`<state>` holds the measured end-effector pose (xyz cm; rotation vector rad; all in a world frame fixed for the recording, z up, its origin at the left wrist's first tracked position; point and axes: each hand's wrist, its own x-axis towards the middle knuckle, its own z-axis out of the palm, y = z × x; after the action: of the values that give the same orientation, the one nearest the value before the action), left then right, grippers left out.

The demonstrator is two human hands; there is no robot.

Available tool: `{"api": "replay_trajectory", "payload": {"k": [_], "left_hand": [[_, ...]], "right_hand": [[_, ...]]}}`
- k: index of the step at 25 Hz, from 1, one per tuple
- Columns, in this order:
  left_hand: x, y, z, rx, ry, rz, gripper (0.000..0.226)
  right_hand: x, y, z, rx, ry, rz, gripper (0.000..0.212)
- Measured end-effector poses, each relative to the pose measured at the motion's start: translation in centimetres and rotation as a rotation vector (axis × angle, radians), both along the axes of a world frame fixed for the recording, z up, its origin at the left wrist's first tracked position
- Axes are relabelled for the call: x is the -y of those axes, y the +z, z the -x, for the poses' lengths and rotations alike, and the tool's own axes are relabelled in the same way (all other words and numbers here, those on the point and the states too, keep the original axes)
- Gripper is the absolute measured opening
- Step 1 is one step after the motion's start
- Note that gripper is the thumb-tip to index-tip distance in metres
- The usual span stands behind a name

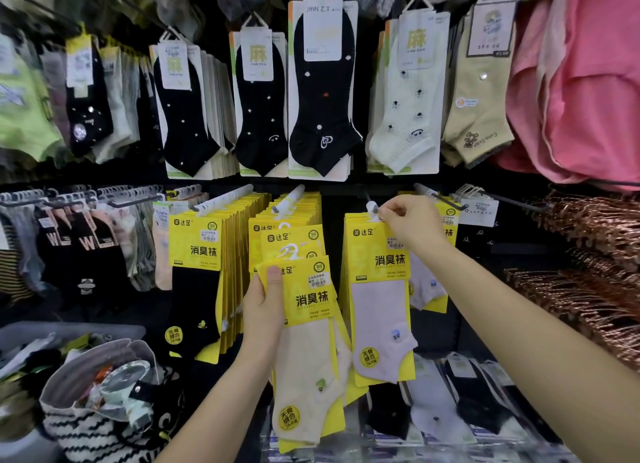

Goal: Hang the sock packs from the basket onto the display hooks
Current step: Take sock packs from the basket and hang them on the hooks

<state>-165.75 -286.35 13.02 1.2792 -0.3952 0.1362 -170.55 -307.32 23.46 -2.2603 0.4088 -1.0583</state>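
My left hand [265,310] grips a small stack of yellow sock packs [308,327] with cream socks, held upright in front of the display. My right hand [410,222] pinches the white plastic hanger [372,209] at the top of a yellow pack with a pale lilac sock [379,310]. That hanger sits at the tip of a dark display hook [366,195]. Whether it is threaded onto the hook I cannot tell. More yellow packs hang on the hooks to the left [221,255] and behind my right hand [448,227].
Black and pale sock packs [322,92] fill the upper row. A striped bag [90,417] and a grey basket [69,334] with loose packs sit at lower left. Copper hangers [595,255] crowd the right side, pink garments [588,92] hang above them.
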Motion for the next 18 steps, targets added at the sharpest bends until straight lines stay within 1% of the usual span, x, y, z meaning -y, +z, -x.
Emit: {"api": "replay_trajectory", "payload": {"k": [2, 3, 5, 6, 7, 9, 11, 12, 15, 17, 18], "left_hand": [[0.1, 0.3, 0.2, 0.011, 0.016, -0.02, 0.019], [0.2, 0.4, 0.4, 0.028, 0.026, -0.033, 0.018], [0.2, 0.8, 0.8, 0.091, 0.042, -0.06, 0.017], [0.3, 1.0, 1.0, 0.124, 0.048, -0.073, 0.017], [0.4, 1.2, 1.2, 0.15, 0.05, -0.085, 0.017], [0.8, 1.5, 1.5, 0.176, 0.045, -0.097, 0.017], [1.4, 1.7, 1.9, 0.162, 0.023, -0.081, 0.017], [1.6, 1.7, 2.1, 0.141, 0.009, -0.065, 0.018], [1.7, 1.8, 2.6, 0.033, -0.065, -0.006, 0.025], [1.7, 2.0, 2.5, -0.036, -0.122, 0.039, 0.032], [1.6, 2.0, 2.4, -0.039, -0.115, 0.042, 0.032]], "right_hand": [[0.0, 0.1, 0.5, -0.011, -0.004, -0.009, 0.013], [-0.1, 0.2, 0.9, 0.013, -0.013, -0.008, 0.01], [-0.6, 0.3, 1.8, 0.13, -0.018, 0.027, 0.005], [-1.3, 0.2, 2.2, 0.179, 0.019, 0.046, 0.005], [-2.2, 0.0, 2.7, 0.188, 0.076, 0.062, 0.013], [-4.4, -1.0, 3.1, 0.081, 0.187, 0.098, 0.024], [-6.0, -2.1, 3.0, -0.047, 0.213, 0.149, 0.032], [-6.3, -2.5, 2.8, -0.076, 0.207, 0.163, 0.034], [-6.3, -2.8, 2.5, -0.076, 0.206, 0.118, 0.032], [-6.0, -2.7, 2.7, -0.063, 0.231, 0.059, 0.026], [-5.9, -2.7, 2.8, -0.055, 0.239, 0.036, 0.023]]}}
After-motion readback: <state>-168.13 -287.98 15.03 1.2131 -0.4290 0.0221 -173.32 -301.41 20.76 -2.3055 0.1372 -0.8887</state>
